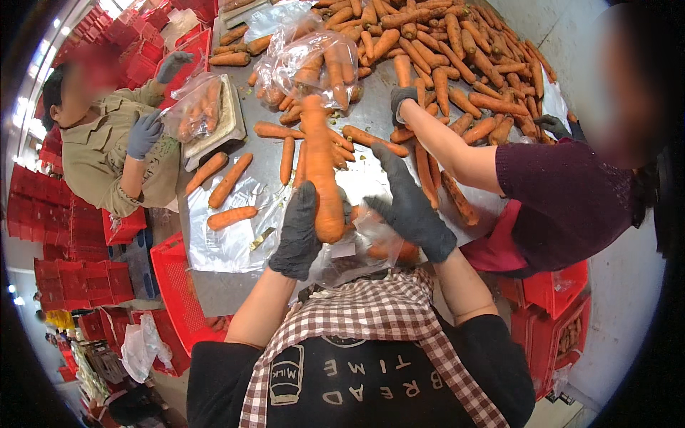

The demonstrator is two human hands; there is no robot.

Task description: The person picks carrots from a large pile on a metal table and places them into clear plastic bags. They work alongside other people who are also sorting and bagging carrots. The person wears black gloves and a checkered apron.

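My left hand [303, 232] grips big carrot [327, 178] beside clear bag [349, 269]; right hand [410, 203] open, fingers spread. My bag looks part filled. Seemingly done: bagged carrots [203, 110] on pale tray [230, 118], more farther up table [221, 291]. Remaining: big loose heap [460, 53]. Writing: white lettering, drawn bottle on my black shirt [385, 396].

Pale wall [622, 307], grey metal table [214, 291], bright lights [12, 289].

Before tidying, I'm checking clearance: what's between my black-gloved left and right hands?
The head view shows a large orange carrot and a clear plastic bag there.
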